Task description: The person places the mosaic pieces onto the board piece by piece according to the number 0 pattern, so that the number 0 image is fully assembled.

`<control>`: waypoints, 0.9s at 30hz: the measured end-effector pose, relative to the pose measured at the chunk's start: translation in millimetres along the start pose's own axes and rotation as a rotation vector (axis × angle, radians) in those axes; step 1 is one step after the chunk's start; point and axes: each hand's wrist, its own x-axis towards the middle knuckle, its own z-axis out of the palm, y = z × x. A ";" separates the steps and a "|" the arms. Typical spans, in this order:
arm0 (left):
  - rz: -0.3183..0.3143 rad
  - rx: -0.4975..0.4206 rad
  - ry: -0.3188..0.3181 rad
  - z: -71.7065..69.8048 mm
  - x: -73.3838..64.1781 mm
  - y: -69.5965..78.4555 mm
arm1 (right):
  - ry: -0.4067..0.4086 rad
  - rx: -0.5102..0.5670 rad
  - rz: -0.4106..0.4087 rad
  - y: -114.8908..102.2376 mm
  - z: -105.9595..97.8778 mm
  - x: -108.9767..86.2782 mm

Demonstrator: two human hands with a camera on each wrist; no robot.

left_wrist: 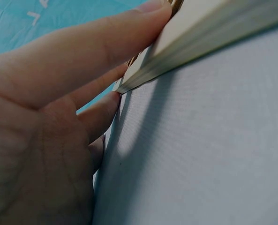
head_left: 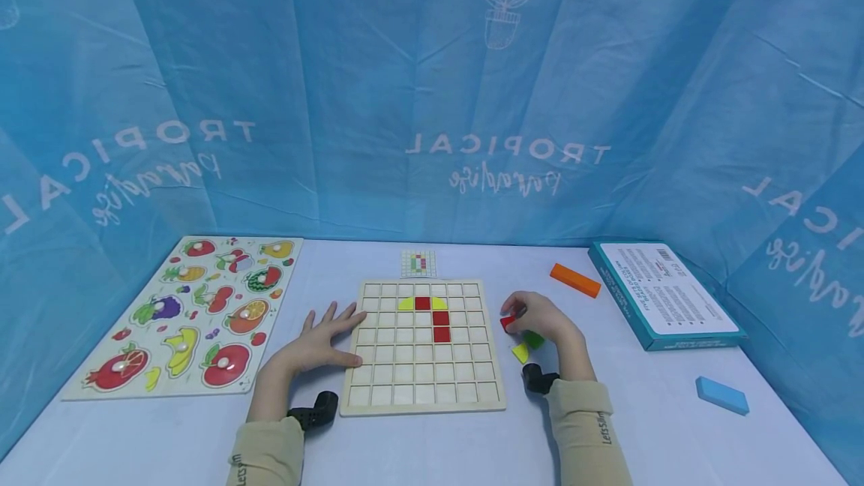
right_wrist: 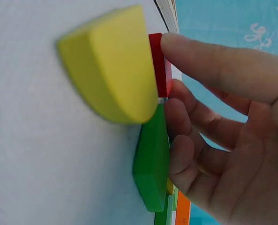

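A square wooden grid board (head_left: 418,375) lies on the white table. Red square blocks (head_left: 441,319) and yellow quarter-round blocks (head_left: 406,304) fill a few of its upper cells. My left hand (head_left: 316,345) rests at the board's left edge, its fingers spread; in the left wrist view the thumb (left_wrist: 106,42) reaches the board's side. Right of the board, my right hand (head_left: 543,321) pinches a red block (right_wrist: 158,65) between thumb and fingers. Beside that hand lie a green block (right_wrist: 150,164) and a yellow quarter-round block (right_wrist: 115,70).
A small pattern card (head_left: 418,263) lies behind the board. At left is a fruit puzzle board (head_left: 165,351). An orange block (head_left: 575,280), a teal box (head_left: 664,295) and a blue block (head_left: 722,395) are on the right. A blue curtain (head_left: 378,96) hangs behind the table.
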 end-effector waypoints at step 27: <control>-0.004 -0.007 -0.001 -0.1 -0.8 1.1 | 0.000 0.186 -0.007 -10.0 -6.3 -2.8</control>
